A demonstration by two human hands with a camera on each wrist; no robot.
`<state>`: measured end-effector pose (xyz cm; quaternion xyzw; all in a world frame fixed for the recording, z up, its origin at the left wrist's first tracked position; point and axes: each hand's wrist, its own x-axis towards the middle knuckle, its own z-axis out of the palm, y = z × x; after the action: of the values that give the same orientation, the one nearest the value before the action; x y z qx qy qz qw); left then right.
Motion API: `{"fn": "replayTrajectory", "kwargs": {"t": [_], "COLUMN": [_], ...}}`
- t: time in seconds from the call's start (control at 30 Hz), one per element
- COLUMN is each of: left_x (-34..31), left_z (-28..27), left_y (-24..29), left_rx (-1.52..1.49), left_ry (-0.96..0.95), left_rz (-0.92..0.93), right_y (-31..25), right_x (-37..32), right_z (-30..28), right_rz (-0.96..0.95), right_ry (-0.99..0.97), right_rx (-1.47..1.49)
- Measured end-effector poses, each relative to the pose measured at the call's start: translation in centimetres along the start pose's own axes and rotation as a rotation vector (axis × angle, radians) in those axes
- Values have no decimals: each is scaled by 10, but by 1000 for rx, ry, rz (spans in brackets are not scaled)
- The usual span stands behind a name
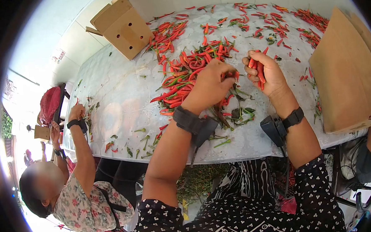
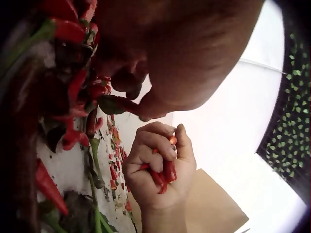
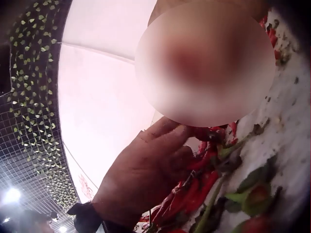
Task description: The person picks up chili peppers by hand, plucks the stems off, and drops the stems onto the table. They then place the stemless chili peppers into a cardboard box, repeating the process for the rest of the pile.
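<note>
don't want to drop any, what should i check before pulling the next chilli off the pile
1. Right hand grips its bundle of chillies: ok, fingers curled round them.
2. Left hand has a chilli pinched: ok, shown by the left wrist view.
3. Pile within reach: ok, the left hand is on it.
4. Room in the right hand for more: cannot tell.
5. Loose stems clear of the pile: not ok, they lie against its near edge.

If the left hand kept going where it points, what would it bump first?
Probably the right hand gripping a bunch of red chilies; the left hand, pinching one chili, points there, though depth is unclear.
</note>
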<state>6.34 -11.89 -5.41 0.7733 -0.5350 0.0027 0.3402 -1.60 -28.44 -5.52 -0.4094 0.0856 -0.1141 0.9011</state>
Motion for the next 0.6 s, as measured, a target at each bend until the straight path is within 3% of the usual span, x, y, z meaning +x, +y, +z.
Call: {"fn": "replayTrajectory", "kwargs": {"t": [0.07,0.1,0.17,0.3,0.37,0.6], "left_x": [2,3,5,5,4,3], "left_z": [-3,-3,-3,-3,-4,-3], "left_y": [5,5,5,7,8,7], "left_rx": [-318,-318,-665,-705,-680,-710], "left_ry": [169,166,185,200,107,45], "left_rz": [-158,-156,-259,-214,-254,-175], "right_y": [1,1,2,1,1,2], "right_x": [1,0,-2,-8,-10,-9], "right_z": [-1,0,6,15,17,13], "right_rz": [-5,-7,-4,1,21,12], "right_ry": [-6,-4,2,7,22,-31], "right_rx": [-125,-123,-244,-350,-421,-456]}}
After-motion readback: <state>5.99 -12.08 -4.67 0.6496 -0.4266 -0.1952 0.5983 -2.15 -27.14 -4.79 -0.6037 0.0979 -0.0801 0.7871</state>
